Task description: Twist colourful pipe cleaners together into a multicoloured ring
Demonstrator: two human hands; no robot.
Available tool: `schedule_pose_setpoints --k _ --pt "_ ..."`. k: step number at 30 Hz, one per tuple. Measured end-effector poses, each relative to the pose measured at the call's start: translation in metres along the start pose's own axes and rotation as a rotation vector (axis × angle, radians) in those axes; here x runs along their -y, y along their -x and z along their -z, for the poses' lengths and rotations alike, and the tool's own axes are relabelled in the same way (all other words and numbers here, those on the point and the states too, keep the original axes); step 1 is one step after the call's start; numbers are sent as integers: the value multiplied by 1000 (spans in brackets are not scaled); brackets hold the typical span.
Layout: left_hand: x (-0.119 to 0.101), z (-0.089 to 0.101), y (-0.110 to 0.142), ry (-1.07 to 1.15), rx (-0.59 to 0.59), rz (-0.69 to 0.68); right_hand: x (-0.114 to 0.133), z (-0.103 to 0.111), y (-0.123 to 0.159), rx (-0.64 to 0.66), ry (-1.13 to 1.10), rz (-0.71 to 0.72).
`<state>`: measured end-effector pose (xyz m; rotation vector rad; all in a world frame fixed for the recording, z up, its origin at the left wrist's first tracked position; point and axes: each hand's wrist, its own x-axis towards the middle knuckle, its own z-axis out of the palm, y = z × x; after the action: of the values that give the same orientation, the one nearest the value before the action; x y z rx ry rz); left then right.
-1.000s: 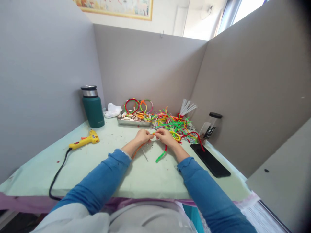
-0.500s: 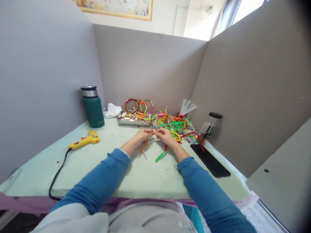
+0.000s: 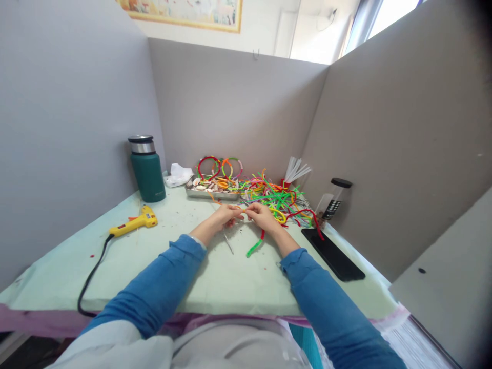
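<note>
My left hand (image 3: 227, 216) and my right hand (image 3: 262, 215) meet fingertip to fingertip above the middle of the table. Pinched between them is an orange pipe cleaner (image 3: 213, 198), whose loose end sticks out beyond my left hand toward the tray. From beneath my right hand hangs a strand with a red part and a green pipe cleaner end (image 3: 254, 249); how it joins the orange one is hidden by the fingers. A thin grey-white strand (image 3: 228, 242) slants below my left hand. Both hands are closed.
Behind the hands stand a metal tray (image 3: 211, 195) of shells, several coloured rings (image 3: 209, 168) and a heap of pipe cleaners (image 3: 282, 197). At left are a yellow glue gun (image 3: 134, 221) and a green bottle (image 3: 147, 171). A black phone (image 3: 333, 255) and clear jar (image 3: 333, 199) are at right.
The orange pipe cleaner's loose end has swung from below my left hand to beyond it, pointing toward the tray. My right hand stays almost where it was.
</note>
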<state>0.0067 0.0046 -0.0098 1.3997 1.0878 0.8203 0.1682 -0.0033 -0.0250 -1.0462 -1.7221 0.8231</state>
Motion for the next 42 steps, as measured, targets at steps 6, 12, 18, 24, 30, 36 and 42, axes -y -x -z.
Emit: schedule_pose_setpoints --k 6,12,18,24,30,36,42 --pt "-1 -1 2 60 68 64 0 -1 1 32 9 27" --pt "1 2 1 91 61 39 4 -3 3 63 8 11" --pt "0 3 1 133 45 53 9 -4 5 44 39 14" --pt "4 3 -1 39 -10 -47 9 -4 5 44 62 -5" --pt "4 3 -5 -318 -135 -253 5 -4 4 58 41 -61" --pt "6 3 -5 -222 -73 -232 3 -3 4 42 39 -48" --pt "4 2 0 -104 -8 -138 2 -2 3 19 41 -44"
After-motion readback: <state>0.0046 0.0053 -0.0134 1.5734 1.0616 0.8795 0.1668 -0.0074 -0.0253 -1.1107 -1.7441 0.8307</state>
